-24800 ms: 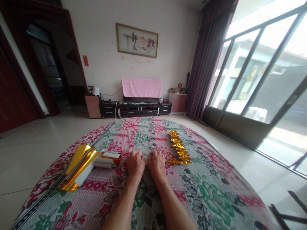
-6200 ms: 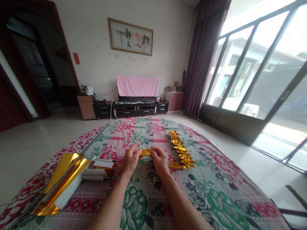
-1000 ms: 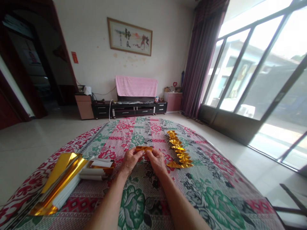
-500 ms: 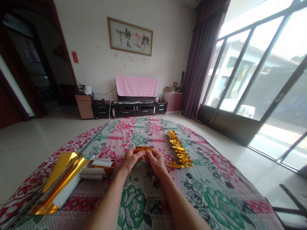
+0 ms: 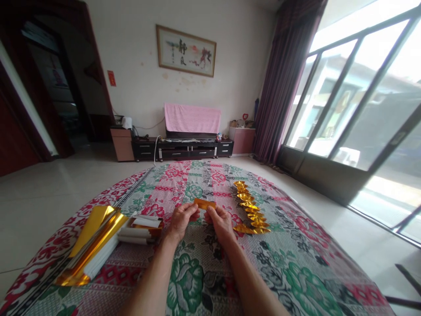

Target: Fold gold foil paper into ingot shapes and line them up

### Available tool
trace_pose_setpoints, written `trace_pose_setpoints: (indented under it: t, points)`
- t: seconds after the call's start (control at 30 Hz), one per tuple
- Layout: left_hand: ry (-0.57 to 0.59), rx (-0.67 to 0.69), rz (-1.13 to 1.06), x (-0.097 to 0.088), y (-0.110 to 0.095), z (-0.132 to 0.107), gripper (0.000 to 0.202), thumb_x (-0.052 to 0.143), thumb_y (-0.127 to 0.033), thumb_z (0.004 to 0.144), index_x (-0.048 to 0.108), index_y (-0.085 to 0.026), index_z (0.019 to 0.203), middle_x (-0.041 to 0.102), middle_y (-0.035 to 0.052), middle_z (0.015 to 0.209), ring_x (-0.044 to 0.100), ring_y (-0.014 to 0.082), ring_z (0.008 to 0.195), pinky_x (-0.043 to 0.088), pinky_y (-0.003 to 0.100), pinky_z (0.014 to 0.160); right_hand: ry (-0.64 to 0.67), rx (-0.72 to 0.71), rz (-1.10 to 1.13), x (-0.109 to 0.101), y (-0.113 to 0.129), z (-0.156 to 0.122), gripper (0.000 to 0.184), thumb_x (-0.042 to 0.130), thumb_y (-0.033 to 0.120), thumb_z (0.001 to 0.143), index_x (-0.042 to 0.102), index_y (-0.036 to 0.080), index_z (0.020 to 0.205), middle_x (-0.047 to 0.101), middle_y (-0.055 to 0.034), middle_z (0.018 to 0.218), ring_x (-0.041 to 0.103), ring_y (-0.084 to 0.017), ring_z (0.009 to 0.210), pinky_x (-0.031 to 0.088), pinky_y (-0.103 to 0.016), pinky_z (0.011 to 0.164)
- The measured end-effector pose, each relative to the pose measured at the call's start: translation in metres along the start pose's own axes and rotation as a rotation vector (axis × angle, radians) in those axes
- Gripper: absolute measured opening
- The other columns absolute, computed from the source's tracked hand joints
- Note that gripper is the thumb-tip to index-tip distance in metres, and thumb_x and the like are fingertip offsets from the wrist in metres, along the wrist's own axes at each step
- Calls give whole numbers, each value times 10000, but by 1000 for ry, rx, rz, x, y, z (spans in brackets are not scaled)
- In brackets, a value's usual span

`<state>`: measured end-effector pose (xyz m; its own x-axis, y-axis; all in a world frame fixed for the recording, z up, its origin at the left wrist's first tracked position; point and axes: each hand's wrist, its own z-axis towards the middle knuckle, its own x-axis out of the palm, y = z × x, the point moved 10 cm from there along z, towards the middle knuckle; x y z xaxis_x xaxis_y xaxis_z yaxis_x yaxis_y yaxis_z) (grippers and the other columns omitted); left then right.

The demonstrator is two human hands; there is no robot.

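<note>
A small folded strip of gold foil paper (image 5: 204, 203) is held out over the patterned cloth. My left hand (image 5: 183, 219) pinches its left end between thumb and fingers. The thumb and fingers of my right hand (image 5: 219, 220) close on its right end. To the right, a row of folded gold foil paper ingots (image 5: 249, 204) lies on the cloth. Left of my hands is a stack of large gold foil sheets (image 5: 95, 243), and between it and my left hand sits a pile of rolled or folded white-and-gold papers (image 5: 140, 230).
A floral tablecloth (image 5: 184, 281) covers the round table. Beyond it stand a low black cabinet (image 5: 184, 151) and a screen under a pink cloth (image 5: 192, 117). Glass doors (image 5: 345, 101) and a purple curtain (image 5: 281, 83) are on the right.
The view has turned slightly left. My fingers have spread a little apart along the foil strip, baring more of it. The ingots and stacks lie unchanged.
</note>
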<state>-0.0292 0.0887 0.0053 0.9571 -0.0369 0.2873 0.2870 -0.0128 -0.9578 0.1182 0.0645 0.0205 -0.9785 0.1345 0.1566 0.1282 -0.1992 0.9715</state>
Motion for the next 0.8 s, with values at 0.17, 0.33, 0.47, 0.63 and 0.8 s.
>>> trace_pose_setpoints:
  t: [0.17, 0.33, 0.47, 0.63, 0.8]
  points:
    - [15, -7, -10, 1, 1, 0, 248, 672, -390, 637, 655, -157, 720, 674, 35, 674, 592, 129, 552, 475, 252, 558, -14, 5, 18, -1, 0, 1, 365, 631, 515, 656, 594, 152, 631, 603, -3, 566, 524, -105, 500, 435, -217, 519]
    - [-4, 40, 6, -1, -7, -1, 323, 635, -416, 679, 657, -161, 877, 673, 40, 762, 596, 125, 571, 461, 236, 523, -38, -1, 44, -1, 1, 0, 331, 635, 479, 659, 595, 151, 652, 595, 6, 555, 517, -101, 490, 432, -214, 511]
    - [-18, 142, 45, -1, -21, -3, 452, 678, -368, 643, 628, -184, 1054, 657, 32, 902, 596, 103, 625, 449, 201, 542, -28, -13, -12, 2, 5, -2, 310, 633, 456, 660, 612, 147, 672, 597, 7, 556, 536, -110, 512, 445, -217, 524]
    - [-47, 126, 80, -3, -18, -2, 390, 691, -361, 605, 675, -152, 934, 674, 34, 826, 598, 113, 610, 450, 208, 560, -31, 1, -47, 2, 7, -3, 317, 621, 455, 670, 649, 143, 721, 629, -11, 588, 567, -126, 532, 471, -232, 543]
    - [-64, 143, 110, -4, -19, -1, 349, 666, -360, 627, 687, -145, 901, 677, 31, 730, 613, 133, 612, 444, 215, 555, -19, 12, -33, 3, 4, -1, 305, 601, 452, 682, 646, 151, 701, 648, -17, 612, 584, -134, 540, 486, -242, 552]
